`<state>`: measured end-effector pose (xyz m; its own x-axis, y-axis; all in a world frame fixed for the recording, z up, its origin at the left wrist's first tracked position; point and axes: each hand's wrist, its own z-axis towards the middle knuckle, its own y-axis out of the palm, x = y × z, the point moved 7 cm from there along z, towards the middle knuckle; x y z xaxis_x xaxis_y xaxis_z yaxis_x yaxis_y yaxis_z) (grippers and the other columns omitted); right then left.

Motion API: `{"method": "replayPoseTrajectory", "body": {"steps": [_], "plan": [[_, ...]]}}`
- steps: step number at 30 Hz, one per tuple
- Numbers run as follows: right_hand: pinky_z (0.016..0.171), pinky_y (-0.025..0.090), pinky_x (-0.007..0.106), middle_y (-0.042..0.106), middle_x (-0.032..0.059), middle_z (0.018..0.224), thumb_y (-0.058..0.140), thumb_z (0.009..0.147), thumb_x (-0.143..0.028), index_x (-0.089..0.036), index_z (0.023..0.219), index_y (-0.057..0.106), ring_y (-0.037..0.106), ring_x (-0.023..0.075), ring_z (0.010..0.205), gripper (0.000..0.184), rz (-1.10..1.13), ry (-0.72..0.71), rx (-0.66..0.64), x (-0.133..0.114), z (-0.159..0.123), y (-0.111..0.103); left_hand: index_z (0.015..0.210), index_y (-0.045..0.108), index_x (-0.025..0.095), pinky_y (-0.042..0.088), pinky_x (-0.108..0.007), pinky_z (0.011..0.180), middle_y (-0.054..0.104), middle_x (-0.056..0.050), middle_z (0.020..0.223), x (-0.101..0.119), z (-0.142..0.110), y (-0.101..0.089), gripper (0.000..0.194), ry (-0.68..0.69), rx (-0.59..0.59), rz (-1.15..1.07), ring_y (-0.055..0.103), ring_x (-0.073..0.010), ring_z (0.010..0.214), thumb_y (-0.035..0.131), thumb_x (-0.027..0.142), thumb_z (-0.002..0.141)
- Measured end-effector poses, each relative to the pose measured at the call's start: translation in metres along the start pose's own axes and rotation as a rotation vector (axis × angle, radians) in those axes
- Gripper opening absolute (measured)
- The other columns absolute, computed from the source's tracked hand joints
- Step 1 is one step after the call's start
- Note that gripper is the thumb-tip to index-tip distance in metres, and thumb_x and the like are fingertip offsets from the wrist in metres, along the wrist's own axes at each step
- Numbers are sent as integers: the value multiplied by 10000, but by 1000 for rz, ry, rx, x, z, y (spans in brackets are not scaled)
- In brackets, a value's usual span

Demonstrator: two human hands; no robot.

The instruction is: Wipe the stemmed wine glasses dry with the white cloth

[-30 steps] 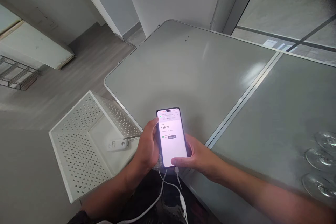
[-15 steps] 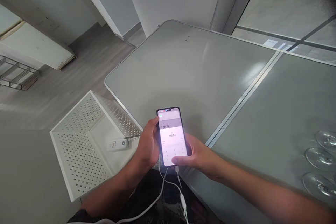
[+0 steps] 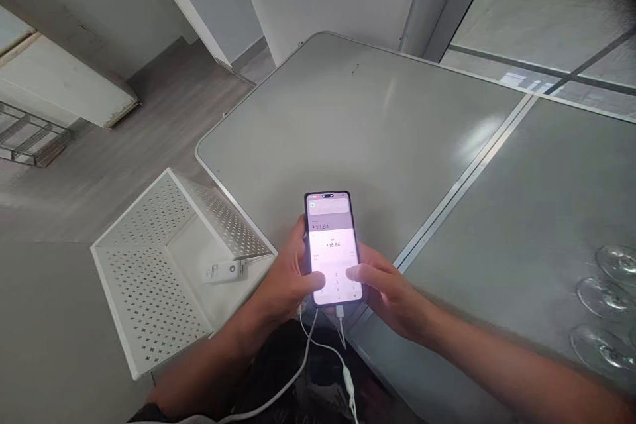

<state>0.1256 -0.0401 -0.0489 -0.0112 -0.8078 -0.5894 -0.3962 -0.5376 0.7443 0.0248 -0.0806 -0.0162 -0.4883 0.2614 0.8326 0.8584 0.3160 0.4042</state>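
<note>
A smartphone (image 3: 332, 252) with a lit screen is held upright between both hands, over the near edge of the table. Its screen shows the amount 18.84 above a number keypad. My left hand (image 3: 291, 275) wraps the phone's left side, its thumb over the lower left of the keypad. On the other side, my right hand (image 3: 390, 288) grips the right edge, with the thumb on the keypad's upper right. A white charging cable (image 3: 340, 313) is plugged into the phone's bottom end. The fingers behind the phone are hidden.
A grey folding table (image 3: 308, 126) with a metal seam stretches ahead. To the left stands a white perforated basket (image 3: 149, 305) with a white power bank (image 3: 222, 271) inside. Several clear glass items (image 3: 603, 296) sit at the right edge. A wire rack (image 3: 30, 136) is far left.
The payment page gave way to a keypad screen. Most recently the phone moved slightly up and right, my left thumb came onto the screen, and my right thumb shifted up.
</note>
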Motion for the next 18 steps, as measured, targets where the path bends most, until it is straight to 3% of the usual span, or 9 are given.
{"method": "replayPoseTrajectory", "body": {"steps": [5, 10, 18], "plan": [[725, 570, 364, 722, 108, 1163, 722, 813, -237, -198, 1260, 622, 703, 244, 923, 459, -82, 16, 41, 1, 3, 0, 1449, 403, 266, 602, -451, 823, 606, -142, 1337, -1, 1, -2, 890, 55, -58, 43, 629, -383, 1170, 800, 172, 658], [739, 557, 351, 723, 91, 1171, 644, 834, -241, -215, 1175, 656, 695, 247, 986, 342, 26, 21, 89, 2, 0, -5, 1416, 413, 269, 589, -399, 756, 638, -119, 1258, -6, -2, -6, 834, 23, -32, 97, 678, -326, 1038, 804, 185, 683], [801, 574, 407, 693, 98, 1251, 659, 780, -189, -249, 1398, 544, 698, 259, 1002, 632, 3, -6, -56, -4, 0, 7, 1426, 416, 291, 569, -404, 811, 625, -109, 1291, -3, -2, -9, 860, 35, 10, 210, 654, -303, 1056, 788, 106, 673]]}}
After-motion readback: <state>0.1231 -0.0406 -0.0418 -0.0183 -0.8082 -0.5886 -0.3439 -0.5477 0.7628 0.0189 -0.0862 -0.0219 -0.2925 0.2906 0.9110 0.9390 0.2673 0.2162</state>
